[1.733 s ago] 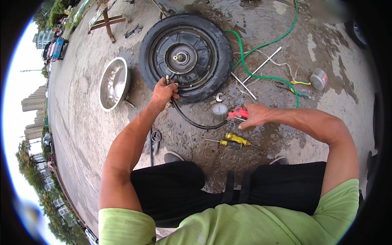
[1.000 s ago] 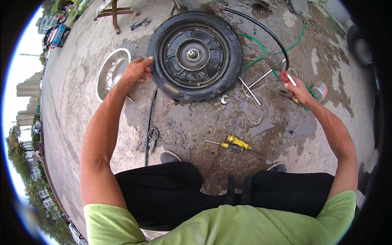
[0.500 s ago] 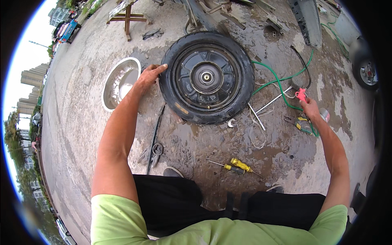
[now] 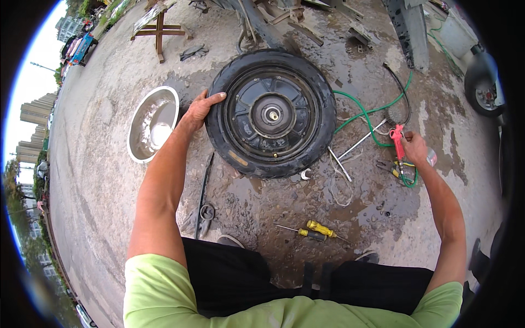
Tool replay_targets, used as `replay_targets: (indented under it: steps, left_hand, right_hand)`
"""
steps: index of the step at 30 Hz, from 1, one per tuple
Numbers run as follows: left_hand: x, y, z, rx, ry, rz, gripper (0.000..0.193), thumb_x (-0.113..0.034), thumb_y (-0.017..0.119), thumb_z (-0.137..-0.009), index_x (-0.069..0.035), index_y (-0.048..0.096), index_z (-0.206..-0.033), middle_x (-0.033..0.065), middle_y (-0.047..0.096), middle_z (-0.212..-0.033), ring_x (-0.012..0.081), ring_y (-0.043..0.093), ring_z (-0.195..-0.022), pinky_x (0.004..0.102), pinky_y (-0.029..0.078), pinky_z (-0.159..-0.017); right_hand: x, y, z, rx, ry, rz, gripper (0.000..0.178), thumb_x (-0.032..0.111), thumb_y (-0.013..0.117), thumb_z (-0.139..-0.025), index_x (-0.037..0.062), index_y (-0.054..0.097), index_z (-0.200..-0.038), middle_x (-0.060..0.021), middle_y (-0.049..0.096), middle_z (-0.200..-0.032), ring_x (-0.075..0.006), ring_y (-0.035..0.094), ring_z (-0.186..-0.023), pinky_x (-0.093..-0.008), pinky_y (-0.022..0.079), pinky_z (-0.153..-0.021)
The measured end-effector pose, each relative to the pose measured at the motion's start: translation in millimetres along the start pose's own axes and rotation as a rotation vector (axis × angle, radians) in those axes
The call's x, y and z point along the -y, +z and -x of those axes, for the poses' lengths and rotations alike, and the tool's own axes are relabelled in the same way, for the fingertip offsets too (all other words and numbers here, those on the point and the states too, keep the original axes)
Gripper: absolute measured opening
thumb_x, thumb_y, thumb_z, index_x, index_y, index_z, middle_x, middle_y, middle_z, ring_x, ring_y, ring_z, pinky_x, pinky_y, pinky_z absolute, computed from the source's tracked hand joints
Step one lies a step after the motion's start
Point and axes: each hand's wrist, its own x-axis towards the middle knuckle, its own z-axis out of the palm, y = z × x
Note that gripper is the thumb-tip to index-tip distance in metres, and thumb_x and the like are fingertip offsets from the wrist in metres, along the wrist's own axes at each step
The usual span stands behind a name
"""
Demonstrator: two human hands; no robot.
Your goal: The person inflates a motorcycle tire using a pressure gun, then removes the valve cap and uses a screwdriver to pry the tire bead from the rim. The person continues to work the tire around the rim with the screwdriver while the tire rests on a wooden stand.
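In the head view, a black wheel (image 4: 272, 113) with its tyre lies flat on wet, muddy concrete ground (image 4: 98, 180), straight ahead of the person. The left hand (image 4: 201, 108) rests on the tyre's left edge, fingers spread over the rubber, the thumb toward the rim. Just left of that hand sits a round metal basin (image 4: 152, 123), apart from the wheel.

The right hand (image 4: 414, 147) is well off to the right of the wheel, closed around a red-handled air tool (image 4: 397, 139) whose black hose (image 4: 403, 93) curves up and away behind it. A green hose (image 4: 363, 112) runs across the ground between the wheel and that hand. A metal rod (image 4: 361, 140) lies slanted near the tyre's lower right edge.

Nearer the person, a yellow-handled screwdriver (image 4: 320, 229) and a second one beside it lie on the damp patch, below the wheel. A dark tool (image 4: 204, 202) lies on the ground below the left forearm. A wooden stand (image 4: 158, 27) is at the far upper left.
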Motion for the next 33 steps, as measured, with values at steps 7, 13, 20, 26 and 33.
replay_targets:
  steps: [7,13,20,26,33]
  left_hand:
    - [-26,26,32,-0.04,0.172,-0.201,0.123,-0.04,0.094,-0.081,0.017,0.022,-0.163,0.0347,0.047,-0.158,0.036,0.056,-0.141,0.0407,0.048,-0.117]
    - [-44,49,72,-0.038,0.31,-0.336,0.111,-0.048,0.094,-0.077,0.018,0.044,-0.151,0.0328,0.062,-0.141,0.0337,0.065,-0.126,0.0395,0.053,-0.109]
    - [-57,72,123,-0.07,0.464,-0.505,0.11,-0.047,0.094,-0.076,0.016,0.044,-0.151,0.0327,0.063,-0.138,0.0365,0.065,-0.128,0.041,0.05,-0.113]
    - [-78,120,180,-0.117,0.581,-0.625,0.101,-0.044,0.093,-0.075,0.014,0.048,-0.145,0.0319,0.063,-0.133,0.0388,0.065,-0.125,0.0446,0.051,-0.111]
    - [-82,153,248,0.052,0.781,-0.784,0.108,-0.047,0.093,-0.078,0.009,0.039,-0.153,0.0289,0.056,-0.139,0.0373,0.059,-0.131,0.0491,0.048,-0.113]
  right_hand:
    - [49,-4,3,0.039,-0.044,-0.116,0.043,0.034,0.074,-0.09,0.0015,0.078,-0.118,-0.0166,0.083,-0.106,-0.0308,0.079,-0.101,-0.0435,0.059,-0.091]
    - [129,-6,6,0.052,-0.171,-0.334,0.043,0.031,0.073,-0.096,-0.0026,0.076,-0.122,-0.0146,0.081,-0.108,-0.0246,0.076,-0.099,-0.0383,0.058,-0.091]
    - [243,-31,22,0.075,-0.36,-0.58,0.045,0.031,0.071,-0.103,-0.0036,0.071,-0.132,-0.0104,0.076,-0.118,-0.0187,0.069,-0.108,-0.0353,0.053,-0.1]
    - [282,-64,32,-0.049,-0.542,-0.702,0.058,0.047,0.069,-0.103,-0.0013,0.071,-0.135,-0.0151,0.076,-0.126,-0.0251,0.07,-0.117,-0.0386,0.052,-0.105]
    - [310,-92,51,-0.106,-0.797,-0.637,0.067,0.059,0.055,-0.106,0.0031,0.071,-0.139,-0.0181,0.072,-0.134,-0.0321,0.066,-0.128,-0.041,0.046,-0.113]
